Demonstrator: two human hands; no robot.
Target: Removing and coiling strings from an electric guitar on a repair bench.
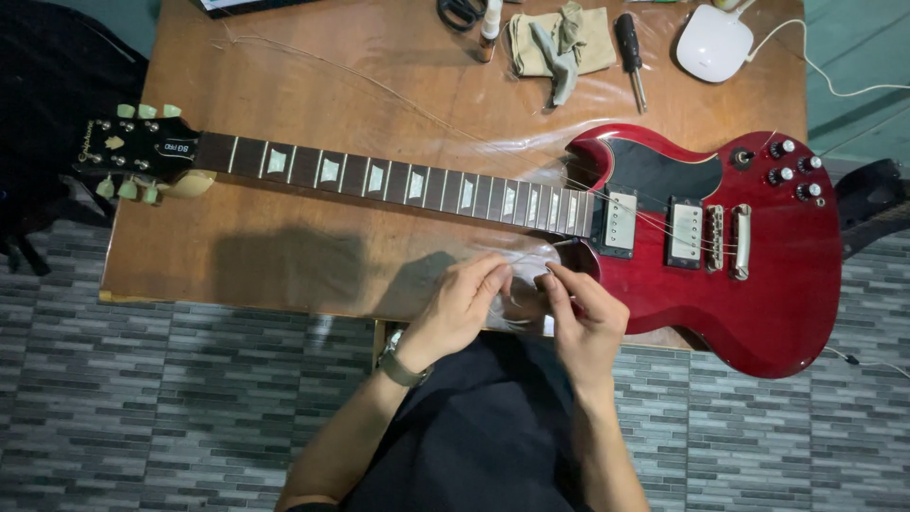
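A dark red electric guitar lies across the wooden table, its black headstock at the left and its body at the right. My left hand and my right hand meet at the table's near edge, just below the neck joint. Both pinch a thin coiled guitar string between their fingertips. A loose string trails over the table and across the guitar's pickups. My left wrist wears a watch.
At the far edge lie scissors, a small bottle, a tan cloth, a black-handled screwdriver and a white device with a cable. Clear plastic film covers part of the table. Grey tiled floor lies below.
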